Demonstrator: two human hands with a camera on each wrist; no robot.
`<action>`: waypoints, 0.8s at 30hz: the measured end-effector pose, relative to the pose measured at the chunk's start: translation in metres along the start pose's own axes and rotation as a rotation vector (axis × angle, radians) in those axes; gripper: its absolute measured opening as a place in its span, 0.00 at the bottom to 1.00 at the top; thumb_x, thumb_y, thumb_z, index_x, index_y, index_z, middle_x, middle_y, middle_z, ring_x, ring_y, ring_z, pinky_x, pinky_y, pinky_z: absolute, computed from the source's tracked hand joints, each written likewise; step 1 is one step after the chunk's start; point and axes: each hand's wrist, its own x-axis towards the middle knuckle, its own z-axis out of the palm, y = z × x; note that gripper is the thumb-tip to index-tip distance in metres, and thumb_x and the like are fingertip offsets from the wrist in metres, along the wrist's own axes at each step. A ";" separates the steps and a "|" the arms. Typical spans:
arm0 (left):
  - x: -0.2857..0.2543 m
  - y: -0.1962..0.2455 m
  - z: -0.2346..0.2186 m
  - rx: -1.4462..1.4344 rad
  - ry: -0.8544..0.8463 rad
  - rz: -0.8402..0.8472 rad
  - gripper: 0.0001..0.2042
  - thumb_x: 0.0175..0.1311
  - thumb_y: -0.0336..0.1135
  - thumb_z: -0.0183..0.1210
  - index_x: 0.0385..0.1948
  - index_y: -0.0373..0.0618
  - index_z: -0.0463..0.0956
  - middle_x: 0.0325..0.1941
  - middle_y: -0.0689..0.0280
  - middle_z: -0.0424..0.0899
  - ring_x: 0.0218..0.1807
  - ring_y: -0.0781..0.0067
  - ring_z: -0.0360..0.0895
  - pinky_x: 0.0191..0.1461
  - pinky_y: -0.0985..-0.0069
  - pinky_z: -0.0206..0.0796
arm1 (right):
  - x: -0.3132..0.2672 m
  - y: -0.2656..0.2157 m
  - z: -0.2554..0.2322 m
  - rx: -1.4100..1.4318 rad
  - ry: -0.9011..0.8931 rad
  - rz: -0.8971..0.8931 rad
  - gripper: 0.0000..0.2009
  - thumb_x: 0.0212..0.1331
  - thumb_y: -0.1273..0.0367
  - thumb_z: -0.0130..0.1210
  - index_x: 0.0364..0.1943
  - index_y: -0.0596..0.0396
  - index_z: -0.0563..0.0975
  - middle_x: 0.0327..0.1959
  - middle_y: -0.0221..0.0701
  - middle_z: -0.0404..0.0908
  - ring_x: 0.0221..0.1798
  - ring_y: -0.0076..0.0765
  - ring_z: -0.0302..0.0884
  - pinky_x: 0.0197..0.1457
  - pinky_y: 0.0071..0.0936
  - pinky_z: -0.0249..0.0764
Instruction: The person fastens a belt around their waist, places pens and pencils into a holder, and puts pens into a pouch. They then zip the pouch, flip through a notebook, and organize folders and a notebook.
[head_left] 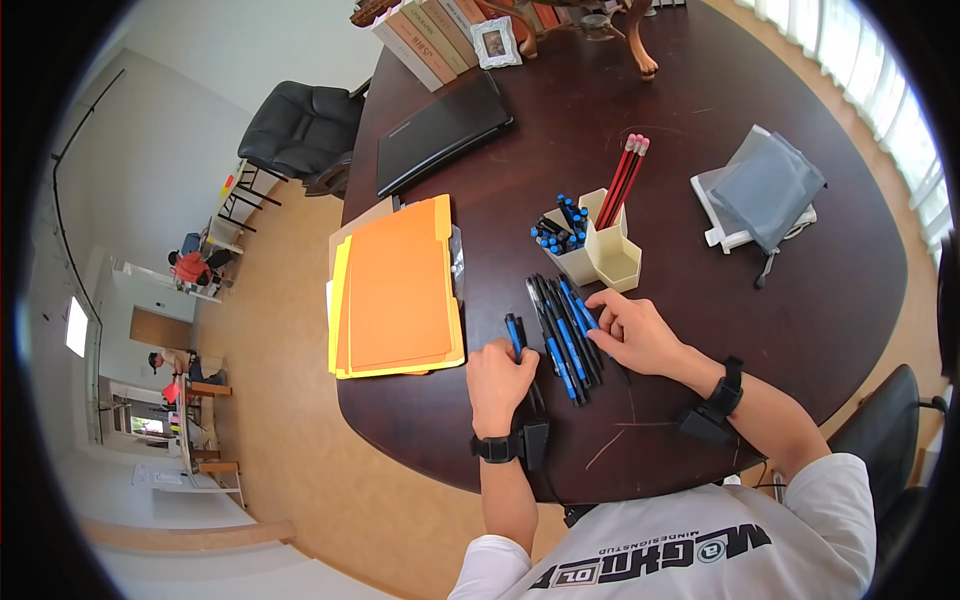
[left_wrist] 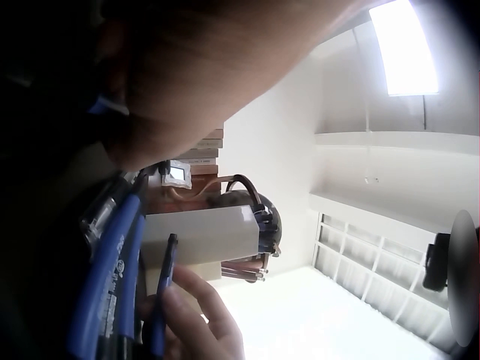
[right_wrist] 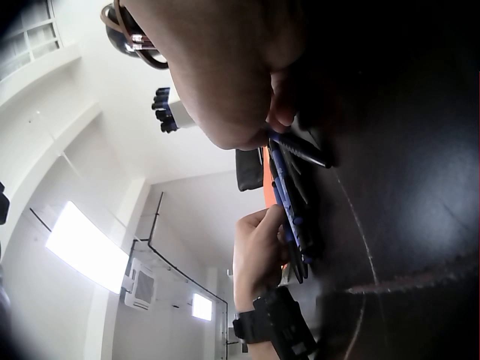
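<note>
Several blue and black pens (head_left: 562, 335) lie side by side on the dark table between the hands. My left hand (head_left: 497, 382) is at their left, its fingers and thumb curled round a blue and black pen (head_left: 514, 332). Another dark pen lies beside that hand. At the right end of the row, my right hand (head_left: 648, 335) pinches a blue pen (left_wrist: 166, 281) between thumb and fingers. Just beyond the row stands a cream pen holder (head_left: 615, 262), with blue-capped pens (head_left: 562, 232) in one compartment, red and black pencils (head_left: 622, 182) in another and a lower front compartment.
Orange and yellow folders (head_left: 395, 290) lie to the left, with a black laptop (head_left: 445, 132) behind them. Grey pouches (head_left: 765, 190) lie at the right. Books (head_left: 430, 40) and a white photo frame (head_left: 496, 43) stand at the back. People sit far off on the left.
</note>
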 end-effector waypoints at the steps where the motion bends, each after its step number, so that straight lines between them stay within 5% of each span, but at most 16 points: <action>1: 0.000 0.001 -0.002 -0.028 -0.018 -0.003 0.14 0.51 0.37 0.64 0.18 0.32 0.77 0.17 0.48 0.78 0.24 0.44 0.80 0.32 0.60 0.73 | 0.000 0.000 0.000 -0.001 -0.002 0.002 0.16 0.57 0.76 0.63 0.49 0.59 0.73 0.19 0.27 0.75 0.17 0.21 0.71 0.24 0.21 0.66; 4: 0.000 -0.004 0.004 -0.087 -0.018 -0.005 0.16 0.53 0.37 0.67 0.18 0.30 0.76 0.14 0.52 0.77 0.18 0.56 0.77 0.29 0.66 0.70 | 0.001 -0.004 -0.002 -0.002 -0.016 0.023 0.15 0.58 0.76 0.62 0.48 0.59 0.73 0.19 0.29 0.76 0.18 0.26 0.74 0.25 0.24 0.68; 7: 0.001 0.001 -0.004 -0.114 -0.058 -0.028 0.15 0.56 0.36 0.65 0.19 0.30 0.76 0.16 0.51 0.78 0.20 0.54 0.78 0.29 0.65 0.70 | 0.000 -0.004 -0.003 -0.004 -0.019 0.025 0.14 0.58 0.75 0.61 0.48 0.59 0.73 0.19 0.29 0.76 0.18 0.28 0.75 0.25 0.26 0.69; 10: 0.002 -0.010 -0.003 -0.405 0.013 -0.061 0.15 0.59 0.34 0.65 0.20 0.30 0.74 0.14 0.58 0.76 0.17 0.69 0.75 0.25 0.70 0.66 | 0.000 -0.001 -0.002 -0.002 -0.012 0.015 0.15 0.58 0.75 0.61 0.48 0.59 0.73 0.19 0.29 0.76 0.18 0.28 0.75 0.25 0.26 0.69; 11: 0.002 -0.010 -0.005 -0.562 0.001 -0.043 0.15 0.65 0.34 0.63 0.21 0.33 0.72 0.14 0.66 0.74 0.17 0.81 0.70 0.22 0.78 0.62 | 0.000 0.000 -0.002 -0.001 -0.009 0.013 0.15 0.58 0.75 0.61 0.48 0.60 0.73 0.19 0.29 0.76 0.18 0.28 0.75 0.26 0.26 0.70; 14: -0.002 -0.001 -0.011 -0.872 -0.057 -0.025 0.15 0.69 0.34 0.60 0.22 0.38 0.71 0.15 0.72 0.71 0.17 0.86 0.67 0.20 0.83 0.57 | 0.000 -0.001 -0.001 0.014 -0.005 0.013 0.13 0.57 0.75 0.62 0.46 0.60 0.75 0.20 0.29 0.77 0.18 0.27 0.76 0.26 0.25 0.70; 21: 0.003 0.005 0.005 -1.075 -0.052 0.017 0.15 0.71 0.34 0.58 0.22 0.44 0.68 0.15 0.76 0.67 0.16 0.90 0.62 0.19 0.85 0.53 | -0.005 -0.025 -0.010 0.163 -0.079 -0.056 0.07 0.53 0.75 0.64 0.34 0.60 0.79 0.19 0.25 0.76 0.20 0.15 0.72 0.25 0.17 0.68; 24: 0.004 0.007 0.011 -1.080 -0.057 0.020 0.15 0.71 0.34 0.58 0.22 0.44 0.68 0.16 0.77 0.67 0.17 0.91 0.61 0.19 0.85 0.50 | -0.001 -0.056 -0.032 0.259 0.105 -0.156 0.07 0.55 0.74 0.64 0.35 0.59 0.78 0.22 0.24 0.78 0.23 0.14 0.74 0.27 0.15 0.69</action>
